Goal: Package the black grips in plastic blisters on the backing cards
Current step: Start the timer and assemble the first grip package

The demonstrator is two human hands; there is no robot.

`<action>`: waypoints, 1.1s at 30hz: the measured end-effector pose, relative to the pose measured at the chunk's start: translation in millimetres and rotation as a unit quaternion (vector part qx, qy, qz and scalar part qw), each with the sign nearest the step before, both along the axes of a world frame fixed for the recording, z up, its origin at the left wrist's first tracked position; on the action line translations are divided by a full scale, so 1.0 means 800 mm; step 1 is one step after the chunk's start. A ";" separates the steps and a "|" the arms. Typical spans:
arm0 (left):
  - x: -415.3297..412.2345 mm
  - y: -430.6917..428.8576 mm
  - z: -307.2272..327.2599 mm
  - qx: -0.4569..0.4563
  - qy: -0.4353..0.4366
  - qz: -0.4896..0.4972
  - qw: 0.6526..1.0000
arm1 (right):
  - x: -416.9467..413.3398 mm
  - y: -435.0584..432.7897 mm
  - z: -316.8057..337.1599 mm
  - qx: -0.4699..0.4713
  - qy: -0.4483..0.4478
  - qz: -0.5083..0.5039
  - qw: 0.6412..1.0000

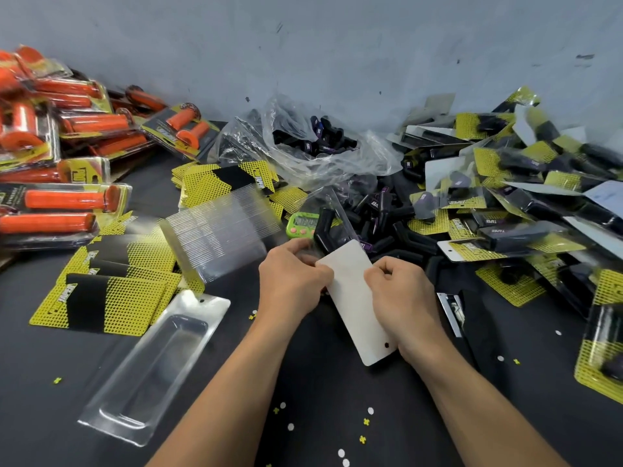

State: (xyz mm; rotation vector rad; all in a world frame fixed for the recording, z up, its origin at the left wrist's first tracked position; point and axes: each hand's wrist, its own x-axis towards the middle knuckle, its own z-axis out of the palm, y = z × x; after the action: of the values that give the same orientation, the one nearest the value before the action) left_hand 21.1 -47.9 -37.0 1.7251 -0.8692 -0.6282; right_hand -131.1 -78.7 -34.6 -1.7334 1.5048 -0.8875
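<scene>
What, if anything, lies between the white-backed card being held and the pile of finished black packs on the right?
Only low things on the table: a few loose black grips and a metal tool lie between the card and the pile. Lifted, the card should probably pass above them.

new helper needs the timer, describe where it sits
From the crumpled plastic bag by the wall, look nearer. Just past the left hand, beside the stack of clear blisters, lies the timer: the only bright green thing, with pinkish buttons.
</scene>
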 end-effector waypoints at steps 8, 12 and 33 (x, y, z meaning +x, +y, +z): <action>-0.014 0.000 -0.001 -0.011 0.032 -0.074 0.997 | 0.000 -0.001 0.005 -0.029 0.015 -0.021 0.999; -0.021 -0.001 0.001 -0.037 0.047 -0.055 0.997 | 0.003 0.001 0.009 -0.027 0.038 -0.045 0.998; 0.001 -0.015 0.005 -0.089 0.139 0.027 0.986 | -0.006 0.000 0.011 0.101 -0.070 0.051 0.991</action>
State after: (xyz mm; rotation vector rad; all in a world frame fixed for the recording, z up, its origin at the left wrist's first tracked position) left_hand 21.9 -59.7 -33.2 1.4548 -0.6595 -0.7129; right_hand -135.8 -78.9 -25.7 -1.5536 1.3531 -0.7609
